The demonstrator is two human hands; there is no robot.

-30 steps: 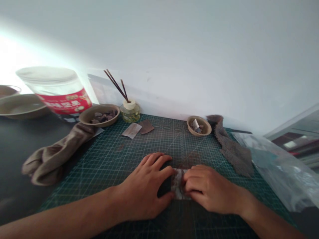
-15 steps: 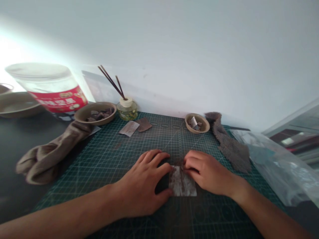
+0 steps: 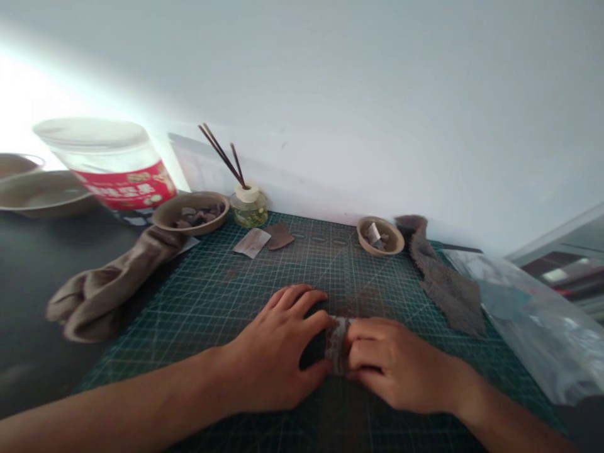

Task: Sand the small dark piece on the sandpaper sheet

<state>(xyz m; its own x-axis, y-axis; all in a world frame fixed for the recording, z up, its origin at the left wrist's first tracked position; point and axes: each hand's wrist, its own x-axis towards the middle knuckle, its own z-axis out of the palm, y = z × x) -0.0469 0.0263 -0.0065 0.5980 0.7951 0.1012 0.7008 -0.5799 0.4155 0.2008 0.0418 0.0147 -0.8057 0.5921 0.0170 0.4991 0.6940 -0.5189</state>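
Observation:
A small square of sandpaper (image 3: 336, 345), whitish with brown streaks, lies on the green cutting mat (image 3: 302, 264). Its left edge is held down by my left hand (image 3: 278, 352), with the index finger at the upper corner and the thumb at the lower one. Over the right part of the square, my right hand (image 3: 401, 362) is closed with its fingertips bunched and pressed down. Whatever is in those fingers is hidden. Brown dust marks the mat just beyond the square.
Farther back lie a pale square (image 3: 252, 243) and a brown square (image 3: 280, 235). A left bowl (image 3: 163, 220) and a right bowl (image 3: 380, 250) contain brown chunks. A reed diffuser (image 3: 249, 207), jar (image 3: 127, 182), brown cloth (image 3: 104, 289), grey cloth (image 3: 450, 296) and plastic bag (image 3: 542, 340) surround the mat.
My right hand has moved toward me, from the square's upper edge down over its right side, covering more of it. My left hand stays on the left edge. The view has shifted slightly.

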